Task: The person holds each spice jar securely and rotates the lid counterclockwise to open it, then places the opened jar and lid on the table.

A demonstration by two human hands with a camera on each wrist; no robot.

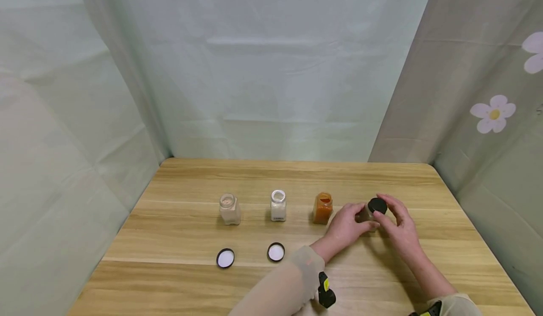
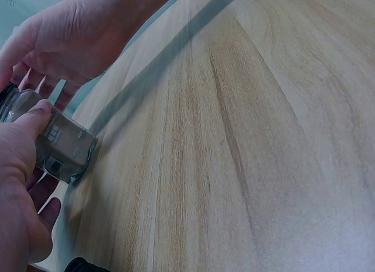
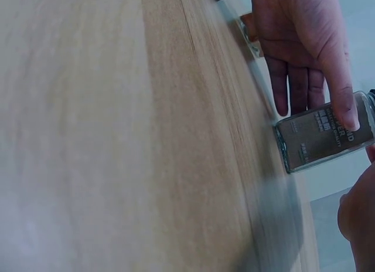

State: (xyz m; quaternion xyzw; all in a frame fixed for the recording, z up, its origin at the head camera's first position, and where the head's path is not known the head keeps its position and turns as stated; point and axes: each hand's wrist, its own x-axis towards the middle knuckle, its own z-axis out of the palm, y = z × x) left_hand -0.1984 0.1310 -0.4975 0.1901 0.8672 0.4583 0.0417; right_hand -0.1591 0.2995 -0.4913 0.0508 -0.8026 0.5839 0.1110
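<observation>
A square glass spice jar [image 3: 319, 137] with grey-brown powder and a black lid [image 1: 377, 205] stands at the right of the table. My left hand [image 1: 345, 224] grips the jar's body, its thumb across the printed label in the right wrist view. My right hand [image 1: 399, 226] pinches the lid from the other side, with fingers behind it and thumb in front. The lid sits on the jar's mouth. In the left wrist view the jar's base is close to the tabletop; I cannot tell whether it touches.
Left of my hands stand three lidless jars: one with orange-red powder [image 1: 323, 210], one with white contents [image 1: 278, 207] and one with pale beige powder [image 1: 230, 210]. Two black-rimmed lids, a left one [image 1: 225, 258] and a right one [image 1: 276, 252], lie white side up on the wooden table [image 1: 169, 240].
</observation>
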